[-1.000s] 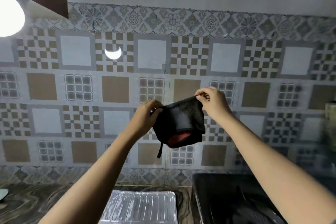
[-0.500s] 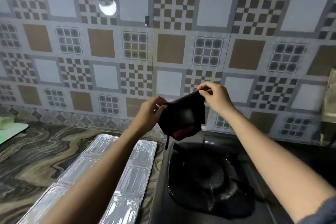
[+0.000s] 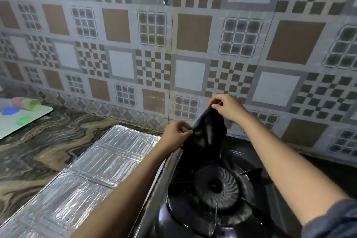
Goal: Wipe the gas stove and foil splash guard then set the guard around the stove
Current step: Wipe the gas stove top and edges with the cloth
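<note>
Since half a second back my view has dipped. The whole burner (image 3: 216,186) now shows below the hands, where before I saw only part of it. Both hands have come down with it. The left hand (image 3: 176,133) pinches one corner of the cloth (image 3: 207,133) between thumb and curled fingers. The right hand (image 3: 227,107), higher and further back, pinches the opposite corner the same way, so the cloth is pulled into a slanted span between them. The red patch I saw on its lower fold earlier is out of sight; it reads as plain black, soft and slightly creased, with a limp tail hanging below the left hand.

Under both hands sits the stove (image 3: 173,222), glossy black on top, the burner a round head with spiral ribs. The guard (image 3: 92,170) lies flat on the bench (image 3: 38,150) just left of the left forearm, beside the stove. It is silvery foil, embossed in ribbed rectangular panels with fold lines between. The bench is dark, swirled stone. Beyond the hands the wall (image 3: 193,33) is shiny patterned tile. Far left of the left hand a pale tray (image 3: 31,121) carries blurred coloured items.
</note>
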Tool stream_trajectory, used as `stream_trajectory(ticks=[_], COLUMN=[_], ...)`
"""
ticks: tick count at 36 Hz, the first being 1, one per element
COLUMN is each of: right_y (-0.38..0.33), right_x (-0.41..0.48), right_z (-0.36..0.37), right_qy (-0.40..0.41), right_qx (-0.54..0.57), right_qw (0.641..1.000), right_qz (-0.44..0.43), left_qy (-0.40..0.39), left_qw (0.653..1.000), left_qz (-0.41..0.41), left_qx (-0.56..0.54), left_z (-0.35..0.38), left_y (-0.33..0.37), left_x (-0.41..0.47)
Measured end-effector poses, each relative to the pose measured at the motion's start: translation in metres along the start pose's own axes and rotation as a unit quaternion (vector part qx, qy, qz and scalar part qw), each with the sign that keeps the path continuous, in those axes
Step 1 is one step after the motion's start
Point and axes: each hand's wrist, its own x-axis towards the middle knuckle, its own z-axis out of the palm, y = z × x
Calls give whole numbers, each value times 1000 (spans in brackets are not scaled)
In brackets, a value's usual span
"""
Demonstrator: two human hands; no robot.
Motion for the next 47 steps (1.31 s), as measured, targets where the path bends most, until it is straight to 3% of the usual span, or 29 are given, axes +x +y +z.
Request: stream_trajectory(ticks=[5, 10, 16, 21, 30, 35, 42, 47], right_y=[9, 12, 12, 7, -5, -4, 2, 9], right_x=[7, 5, 2, 9, 4, 3, 6, 9], right_z=[53, 93, 113, 114, 118, 116, 113, 118], right_qy=[-21, -102, -210, -266, -252, -275, -286, -280], right_qx=[4, -8, -120, -142, -98, -107, -172, -159], right_qw=[999, 994, 965, 952, 959, 948, 942, 944], right_qz=[31, 41, 100, 59, -84, -120, -47, -73], left_qy=[39, 56, -33, -93, -95, -102, -99, -95], left_qw=[999, 996, 989, 976, 974, 969, 966, 964], left_qz=[-21, -60, -135, -182, -177, -182, -180, -180], left_qx=[5, -24, -43, -80, -102, -131, -156, -170], left_z=[5, 2, -9, -11, -18, -19, -19, -19], left_y=[-23, -38, -53, -62, -51, -52, -50, -48], left_x=[-10, -41, -89, -119, -135, -138, -140, -141])
